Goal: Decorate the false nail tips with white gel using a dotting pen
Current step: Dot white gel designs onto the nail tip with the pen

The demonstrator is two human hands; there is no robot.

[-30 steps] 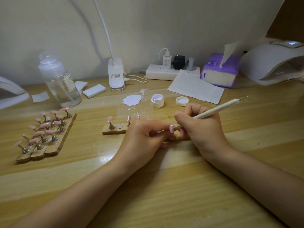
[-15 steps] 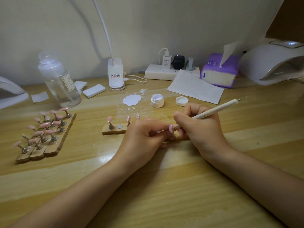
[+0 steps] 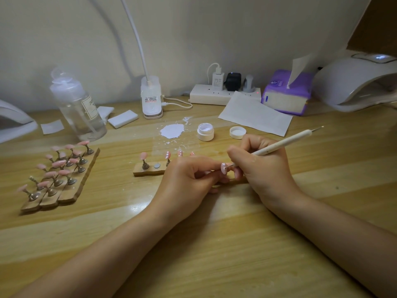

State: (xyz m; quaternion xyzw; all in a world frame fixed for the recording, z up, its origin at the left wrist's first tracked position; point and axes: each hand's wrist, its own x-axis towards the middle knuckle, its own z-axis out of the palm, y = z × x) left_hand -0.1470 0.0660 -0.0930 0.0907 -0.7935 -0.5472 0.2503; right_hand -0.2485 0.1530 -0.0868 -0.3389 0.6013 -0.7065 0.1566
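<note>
My left hand [image 3: 187, 181] pinches a pink false nail tip [image 3: 223, 168] on its small stand, held up at the table's middle. My right hand [image 3: 262, 166] grips a white dotting pen [image 3: 281, 143], whose lower point touches that nail tip. White dots show on the tip. Behind my hands a wooden holder [image 3: 148, 170] carries more pink tips; part of it is hidden by my fingers. A blob of white gel [image 3: 172, 131] lies on a clear sheet, beside an open white gel jar [image 3: 205, 131] and its lid [image 3: 237, 132].
Three wooden holders with several pink tips [image 3: 58, 177] lie at the left. A clear pump bottle [image 3: 78, 108], lamp base [image 3: 151, 97], power strip [image 3: 223, 94], sheet of paper [image 3: 255, 114], purple tissue pack [image 3: 287, 93] and white nail lamp [image 3: 356, 82] line the back.
The pen's upper end has dipped slightly and its point has shifted a little on the nail tip. Both hands stay in place.
</note>
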